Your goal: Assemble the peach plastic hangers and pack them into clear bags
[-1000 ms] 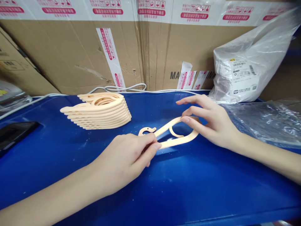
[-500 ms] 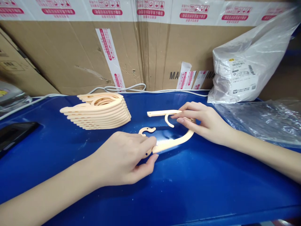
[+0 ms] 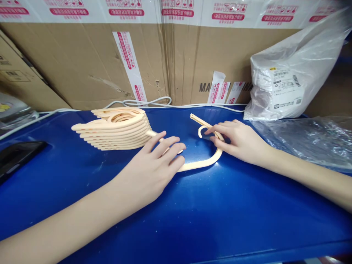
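My right hand [image 3: 238, 141] grips a cream plastic folding clothes hanger [image 3: 203, 164] near its top joint. One straight arm of it points up and left, the curved arm reaches down toward my left hand, and its small hook shows beside my fingertips. My left hand [image 3: 158, 167] lies palm down, fingers stretched and apart, over the end of the curved arm. Under and beyond those fingers is a small cream plastic piece [image 3: 156, 135], mostly covered. Just behind my left hand lies a stack of several matching cream hangers [image 3: 118, 130].
The blue table [image 3: 206, 220] carries a black phone-like object [image 3: 20, 159] at left and clear plastic film [image 3: 302, 141] at right. A white plastic bag [image 3: 286, 80] with a label stands at the back right. Cardboard boxes [image 3: 88, 62] and a white cable [image 3: 187, 106] line the back.
My left hand has let go its pinch on the curved arm's end and spread its fingers forward over the small piece. In my right hand the hanger has turned, its straight arm now tilted upward.
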A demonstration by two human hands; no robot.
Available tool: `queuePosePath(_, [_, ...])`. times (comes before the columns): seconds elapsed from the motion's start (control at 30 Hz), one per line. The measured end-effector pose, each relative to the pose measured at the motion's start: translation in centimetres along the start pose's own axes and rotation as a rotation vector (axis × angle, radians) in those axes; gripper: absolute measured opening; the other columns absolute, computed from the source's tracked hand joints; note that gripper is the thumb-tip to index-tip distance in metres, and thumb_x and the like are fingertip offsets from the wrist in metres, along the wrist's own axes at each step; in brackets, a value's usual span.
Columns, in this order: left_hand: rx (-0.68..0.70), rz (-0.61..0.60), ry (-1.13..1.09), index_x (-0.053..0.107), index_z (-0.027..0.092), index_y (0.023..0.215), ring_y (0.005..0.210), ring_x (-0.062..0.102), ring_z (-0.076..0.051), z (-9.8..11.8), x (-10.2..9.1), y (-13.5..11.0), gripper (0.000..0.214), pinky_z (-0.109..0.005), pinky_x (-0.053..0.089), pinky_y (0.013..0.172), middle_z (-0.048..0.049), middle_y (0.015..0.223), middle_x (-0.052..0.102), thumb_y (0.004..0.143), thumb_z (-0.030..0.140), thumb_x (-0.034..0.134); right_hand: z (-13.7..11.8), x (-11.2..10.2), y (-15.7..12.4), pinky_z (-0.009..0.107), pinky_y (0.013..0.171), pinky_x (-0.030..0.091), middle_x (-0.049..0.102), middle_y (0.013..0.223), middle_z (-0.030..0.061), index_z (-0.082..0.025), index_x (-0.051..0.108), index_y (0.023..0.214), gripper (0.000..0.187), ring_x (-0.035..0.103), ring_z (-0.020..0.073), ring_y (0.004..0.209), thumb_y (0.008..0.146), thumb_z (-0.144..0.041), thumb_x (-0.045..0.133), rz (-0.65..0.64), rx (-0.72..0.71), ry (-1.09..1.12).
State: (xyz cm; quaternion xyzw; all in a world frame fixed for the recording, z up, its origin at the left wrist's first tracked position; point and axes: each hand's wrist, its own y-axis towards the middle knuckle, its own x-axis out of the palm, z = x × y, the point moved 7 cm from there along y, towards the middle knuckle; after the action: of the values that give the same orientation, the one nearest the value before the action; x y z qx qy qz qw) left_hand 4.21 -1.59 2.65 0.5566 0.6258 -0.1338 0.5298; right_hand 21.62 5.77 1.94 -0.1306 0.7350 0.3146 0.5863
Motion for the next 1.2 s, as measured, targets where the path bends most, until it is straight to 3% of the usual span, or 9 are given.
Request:
queuePosePath(0.13, [0.050,0.025,-0.013,0.062,0.016,0.090,0.115,0.056,-0.028,0.7,0.4,-0.1,0.022,-0.041,0.047,0.092,-0.0116,0.126,0.065,0.096,0.010,0.042,0.0,0.2,-0.1,0.035,0.077,0.040,0.068,0.083,0.0024,-0.021,0.067,0.109,0.026,0.062,0.0192,0.075,0.093,-0.031,0.048,-0.017,0.035,0.026])
queuePosePath(0.3, [0.029,-0.011,-0.063,0.060,0.018,0.085,0.093,0.062,-0.026,0.6,0.4,0.0,0.024,-0.037,0.051,0.070,-0.0125,0.124,0.065,0.095,0.006,0.041,-0.2,0.3,-0.1,0.037,0.077,0.040,0.068,0.082,0.0026,-0.020,0.066,0.108,0.026,0.061,0.0188,0.072,0.094,-0.031,0.047,-0.022,0.044,0.038])
queuePosePath(0.4, [0.029,-0.071,-0.077,0.059,0.018,0.084,0.086,0.063,-0.024,0.6,0.5,0.1,0.026,-0.035,0.051,0.065,-0.0135,0.121,0.065,0.093,0.003,0.039,-0.2,0.3,-0.2,0.037,0.077,0.041,0.068,0.081,0.0028,-0.020,0.066,0.108,0.025,0.061,0.0190,0.071,0.094,-0.031,0.047,-0.009,0.047,0.033])
queuePosePath(0.57, [0.007,-0.113,-0.190,0.061,0.014,0.096,0.093,0.064,-0.025,0.7,0.7,0.1,0.029,-0.035,0.054,0.072,-0.0128,0.117,0.066,0.091,0.000,0.037,-0.2,0.6,-0.3,0.037,0.076,0.041,0.069,0.084,0.0036,-0.020,0.066,0.107,0.024,0.063,0.0210,0.076,0.094,-0.031,0.049,0.003,0.048,-0.006])
queuePosePath(0.7, [-0.055,-0.061,-0.326,0.060,0.010,0.108,0.093,0.063,-0.027,0.5,0.3,0.1,0.024,-0.040,0.055,0.076,-0.0132,0.108,0.067,0.099,0.026,0.045,-0.3,0.7,-0.3,0.037,0.078,0.041,0.070,0.088,0.0054,-0.020,0.067,0.106,0.024,0.064,0.0222,0.080,0.094,-0.031,0.049,0.001,0.045,-0.027])
queuePosePath(0.77, [-0.077,-0.049,-0.376,0.058,0.010,0.111,0.093,0.063,-0.027,0.4,0.2,0.1,0.025,-0.039,0.055,0.076,-0.0114,0.107,0.067,0.098,0.030,0.051,-0.5,0.7,-0.3,0.038,0.078,0.041,0.071,0.089,0.0060,-0.020,0.067,0.104,0.024,0.065,0.0227,0.081,0.094,-0.031,0.049,0.006,0.034,-0.039])
queuePosePath(0.93, [-0.052,-0.044,-0.462,0.056,0.012,0.114,0.102,0.060,-0.025,0.7,-0.1,0.1,0.021,-0.039,0.052,0.089,-0.0086,0.113,0.065,0.095,0.020,0.056,-1.0,0.5,-0.3,0.037,0.078,0.040,0.072,0.091,0.0062,-0.019,0.066,0.103,0.023,0.065,0.0221,0.083,0.094,-0.027,0.047,0.006,-0.032,-0.016])
queuePosePath(1.2, [-0.032,-0.065,-0.532,0.056,0.014,0.113,0.104,0.060,-0.020,1.1,-0.3,0.5,0.020,-0.038,0.046,0.102,-0.0066,0.115,0.065,0.095,0.011,0.049,-1.7,0.3,-0.4,0.035,0.073,0.037,0.070,0.087,0.0055,-0.017,0.064,0.101,0.023,0.062,0.0210,0.080,0.096,-0.024,0.043,0.021,-0.120,-0.051])
